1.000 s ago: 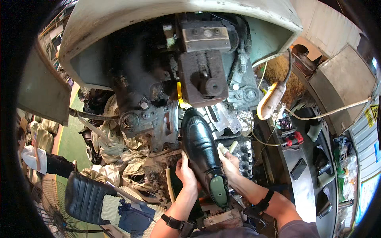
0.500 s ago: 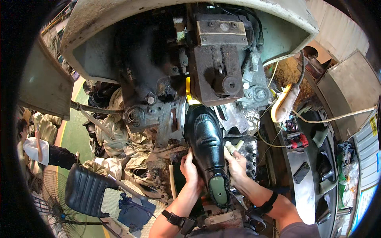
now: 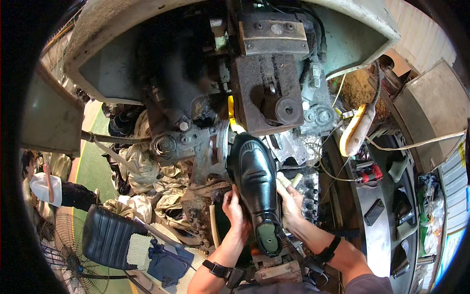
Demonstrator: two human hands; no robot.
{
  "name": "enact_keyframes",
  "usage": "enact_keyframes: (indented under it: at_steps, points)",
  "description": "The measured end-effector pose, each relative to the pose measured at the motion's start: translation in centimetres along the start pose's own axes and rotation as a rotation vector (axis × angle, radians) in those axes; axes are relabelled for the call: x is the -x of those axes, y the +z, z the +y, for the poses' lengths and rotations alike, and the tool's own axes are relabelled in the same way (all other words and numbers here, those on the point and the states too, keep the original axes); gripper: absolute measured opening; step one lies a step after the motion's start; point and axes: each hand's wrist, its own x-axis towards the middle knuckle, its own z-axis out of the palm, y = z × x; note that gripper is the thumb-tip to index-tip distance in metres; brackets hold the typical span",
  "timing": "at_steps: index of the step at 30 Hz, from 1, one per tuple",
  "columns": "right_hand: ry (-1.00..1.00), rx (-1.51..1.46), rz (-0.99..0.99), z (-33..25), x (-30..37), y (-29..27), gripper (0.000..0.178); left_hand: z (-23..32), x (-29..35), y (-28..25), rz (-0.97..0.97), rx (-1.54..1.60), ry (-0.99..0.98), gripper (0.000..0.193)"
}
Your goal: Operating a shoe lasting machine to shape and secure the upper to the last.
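**Shiny black shoe (image 3: 255,179) held at the big machine (image 3: 267,83)**

You have the shoe between your two bare hands. Your left hand (image 3: 236,210) grips its left side, and your right hand (image 3: 291,202) grips its right side. The toe points away from you, in under the dark metal block of the machine. A green piece (image 3: 268,235) fills the hole at the heel end, which is nearest to you. A yellow strip (image 3: 232,109) hangs down just by the toe; it is hard to see there, so I cannot tell if the two touch. You wear a black band (image 3: 215,268) on your left arm and a dark strap (image 3: 329,249) on your right.

To the right of the machine hangs a pale lamp (image 3: 360,130) on a cord. Below it, a red tool (image 3: 370,172) lies near a small flat black box (image 3: 374,212).

On your left is a black chair (image 3: 112,237), with blue cloth (image 3: 167,268) lying beside its back. A round fan (image 3: 74,256) stands near it. Past the chair, a big heap of pale cloth (image 3: 169,183) lies by the machine. Farther off, a person in a white top (image 3: 46,187) is on the green floor (image 3: 93,161).
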Motion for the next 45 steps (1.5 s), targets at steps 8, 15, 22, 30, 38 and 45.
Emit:
enact_keyframes:
  at_steps: [8,15,22,30,38,45]
  points:
    - [0.145,-0.073,-0.046,-0.8,0.4,0.2,0.051,0.8,0.3,-0.2,-0.092,0.058,-0.124,0.026]
    - [0.15,0.213,-0.153,-3.7,1.2,-3.8,0.052,5.0,2.6,-7.3,-0.148,-0.149,-0.084,0.032]
    - [-0.121,0.253,-0.087,-7.5,7.6,-13.7,0.082,7.2,7.1,-14.4,-0.002,-0.142,0.107,0.015]
    - [-0.219,0.167,0.359,-8.8,19.7,-26.1,0.055,2.1,17.5,-1.3,-0.721,-0.372,0.737,0.01]
    - [-0.196,-0.574,0.068,-8.5,23.1,-33.4,0.054,-14.4,33.9,7.3,-1.973,-0.816,0.791,0.043]
    - [-0.536,-0.252,1.026,-11.5,31.1,-57.9,0.032,-28.2,37.9,8.1,-2.047,-1.127,0.393,0.056]
